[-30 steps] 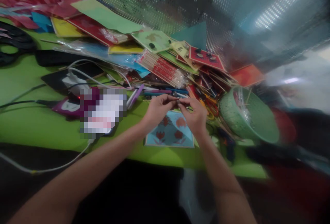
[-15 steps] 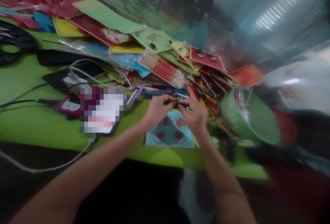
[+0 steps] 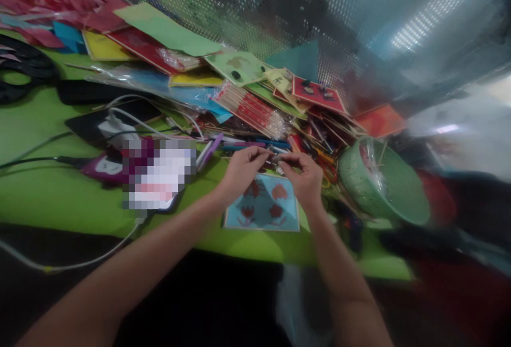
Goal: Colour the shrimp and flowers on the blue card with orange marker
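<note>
Both of my hands are raised over the top edge of a blue card (image 3: 261, 218) that bears several reddish-brown flower shapes. My left hand (image 3: 242, 170) is closed in a pinch, thumb against fingers; whatever its tips hold is too small to make out. A small dark piece (image 3: 275, 159) sits at the fingertips of my right hand (image 3: 305, 175), which is pinched on it. The two sets of fingertips are close together with a narrow gap between them. My left hand partly covers the card's upper left.
Left lie a lit phone (image 3: 163, 174), blurred out, a purple power strip (image 3: 104, 168) and white cables. Behind are bundled sticks (image 3: 251, 108), decorated cards (image 3: 317, 93) and pens (image 3: 209, 151). A green basin (image 3: 403, 192) stands right, near orange-handled scissors (image 3: 330, 171) on the green cloth (image 3: 191, 230).
My fingertips have drawn slightly apart, so the small dark piece by my right hand shows more. The camera view has shifted a little; the blue card stays in place.
</note>
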The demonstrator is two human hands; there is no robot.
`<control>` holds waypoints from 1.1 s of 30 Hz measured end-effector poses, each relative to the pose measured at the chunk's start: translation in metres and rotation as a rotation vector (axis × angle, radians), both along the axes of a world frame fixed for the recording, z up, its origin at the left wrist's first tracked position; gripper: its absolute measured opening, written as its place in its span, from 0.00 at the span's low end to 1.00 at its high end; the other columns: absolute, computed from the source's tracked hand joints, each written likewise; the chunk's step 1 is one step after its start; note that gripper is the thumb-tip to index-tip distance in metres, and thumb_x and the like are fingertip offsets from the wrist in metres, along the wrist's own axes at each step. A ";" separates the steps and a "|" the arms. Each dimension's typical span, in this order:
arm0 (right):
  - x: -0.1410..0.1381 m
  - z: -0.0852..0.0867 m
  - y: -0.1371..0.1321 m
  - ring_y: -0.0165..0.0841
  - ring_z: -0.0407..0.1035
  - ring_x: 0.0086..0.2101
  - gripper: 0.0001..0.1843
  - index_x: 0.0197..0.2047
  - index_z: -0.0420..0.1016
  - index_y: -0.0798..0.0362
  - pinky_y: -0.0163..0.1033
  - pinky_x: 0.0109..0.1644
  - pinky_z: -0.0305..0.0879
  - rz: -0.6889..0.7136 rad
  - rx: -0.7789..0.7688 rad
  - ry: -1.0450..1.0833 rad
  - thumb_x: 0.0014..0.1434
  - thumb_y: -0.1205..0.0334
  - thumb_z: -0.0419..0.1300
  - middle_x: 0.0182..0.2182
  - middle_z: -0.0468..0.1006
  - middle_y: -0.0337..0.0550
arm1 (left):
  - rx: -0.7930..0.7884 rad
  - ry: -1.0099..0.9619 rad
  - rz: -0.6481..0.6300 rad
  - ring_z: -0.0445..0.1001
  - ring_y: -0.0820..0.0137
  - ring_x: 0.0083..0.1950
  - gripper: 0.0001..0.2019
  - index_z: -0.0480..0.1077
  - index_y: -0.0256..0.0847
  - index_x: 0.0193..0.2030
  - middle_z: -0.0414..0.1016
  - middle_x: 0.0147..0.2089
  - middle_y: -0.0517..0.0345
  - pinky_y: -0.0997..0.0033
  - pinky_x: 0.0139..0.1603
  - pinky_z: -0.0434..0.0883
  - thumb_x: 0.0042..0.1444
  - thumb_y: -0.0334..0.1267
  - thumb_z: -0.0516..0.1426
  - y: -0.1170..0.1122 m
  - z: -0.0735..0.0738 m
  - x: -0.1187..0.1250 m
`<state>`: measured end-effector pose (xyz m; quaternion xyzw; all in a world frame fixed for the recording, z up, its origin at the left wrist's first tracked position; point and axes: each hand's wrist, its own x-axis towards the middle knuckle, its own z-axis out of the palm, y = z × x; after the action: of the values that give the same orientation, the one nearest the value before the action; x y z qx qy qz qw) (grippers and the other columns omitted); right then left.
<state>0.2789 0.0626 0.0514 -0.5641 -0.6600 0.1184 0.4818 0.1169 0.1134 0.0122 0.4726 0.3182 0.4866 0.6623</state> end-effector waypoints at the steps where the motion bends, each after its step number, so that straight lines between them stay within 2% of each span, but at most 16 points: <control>1: 0.000 0.000 0.000 0.35 0.80 0.36 0.05 0.40 0.84 0.50 0.42 0.45 0.78 -0.009 0.006 -0.003 0.59 0.64 0.68 0.36 0.87 0.42 | 0.003 -0.002 -0.004 0.80 0.68 0.37 0.15 0.80 0.40 0.39 0.84 0.39 0.54 0.65 0.44 0.79 0.55 0.51 0.66 0.000 0.001 0.000; 6: 0.002 0.000 -0.002 0.36 0.80 0.37 0.05 0.41 0.84 0.48 0.43 0.45 0.78 -0.045 0.056 -0.095 0.62 0.61 0.66 0.37 0.87 0.42 | 0.031 0.024 -0.009 0.79 0.69 0.40 0.15 0.79 0.40 0.41 0.83 0.40 0.55 0.66 0.47 0.76 0.51 0.46 0.70 -0.001 0.000 0.000; 11: 0.007 -0.004 -0.001 0.37 0.79 0.37 0.08 0.40 0.82 0.47 0.43 0.46 0.75 -0.053 0.066 -0.188 0.67 0.55 0.62 0.36 0.86 0.42 | 0.034 0.070 -0.010 0.77 0.69 0.37 0.16 0.79 0.40 0.41 0.83 0.38 0.53 0.67 0.42 0.75 0.51 0.48 0.70 -0.001 -0.007 0.003; 14: 0.011 -0.007 0.001 0.36 0.77 0.36 0.10 0.41 0.79 0.48 0.42 0.45 0.73 -0.075 0.023 -0.083 0.69 0.51 0.61 0.35 0.83 0.41 | 0.054 0.125 0.008 0.77 0.69 0.36 0.15 0.79 0.40 0.41 0.83 0.39 0.52 0.67 0.40 0.74 0.54 0.48 0.67 0.002 -0.010 0.002; 17: 0.014 -0.006 0.002 0.34 0.76 0.35 0.12 0.41 0.76 0.48 0.40 0.44 0.71 -0.064 -0.009 0.063 0.69 0.49 0.59 0.34 0.82 0.40 | 0.109 0.229 0.073 0.76 0.67 0.37 0.10 0.78 0.41 0.39 0.82 0.38 0.53 0.67 0.41 0.73 0.54 0.43 0.66 0.009 -0.010 -0.003; 21: 0.016 -0.001 0.004 0.32 0.75 0.34 0.11 0.41 0.75 0.49 0.39 0.43 0.72 -0.016 -0.044 0.202 0.69 0.52 0.57 0.34 0.82 0.40 | 0.215 0.394 0.121 0.76 0.64 0.38 0.04 0.79 0.42 0.35 0.81 0.34 0.55 0.65 0.44 0.71 0.51 0.36 0.65 0.015 -0.010 -0.009; 24: 0.019 0.003 0.006 0.31 0.74 0.33 0.10 0.40 0.76 0.50 0.38 0.42 0.72 0.013 -0.061 0.290 0.68 0.54 0.57 0.34 0.82 0.40 | 0.283 0.481 0.107 0.78 0.61 0.38 0.04 0.80 0.42 0.34 0.82 0.34 0.53 0.64 0.45 0.71 0.51 0.34 0.63 0.016 -0.013 -0.010; 29: 0.027 0.019 0.002 0.28 0.70 0.28 0.11 0.36 0.74 0.49 0.35 0.36 0.70 0.026 -0.007 0.425 0.67 0.52 0.61 0.29 0.77 0.37 | 0.355 0.563 0.122 0.79 0.62 0.36 0.11 0.81 0.40 0.40 0.82 0.35 0.53 0.65 0.40 0.72 0.58 0.38 0.57 0.016 -0.016 -0.011; 33: 0.036 0.052 -0.019 0.27 0.67 0.25 0.12 0.33 0.75 0.49 0.32 0.28 0.65 0.085 0.140 0.530 0.63 0.51 0.67 0.26 0.75 0.35 | 0.394 0.646 0.203 0.79 0.63 0.42 0.11 0.81 0.41 0.40 0.84 0.39 0.55 0.67 0.47 0.72 0.58 0.36 0.56 0.021 -0.009 -0.017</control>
<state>0.3153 0.0440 0.1033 -0.4508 -0.5404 0.2361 0.6700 0.1001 0.1340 0.0027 0.6857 0.4559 0.4278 0.3729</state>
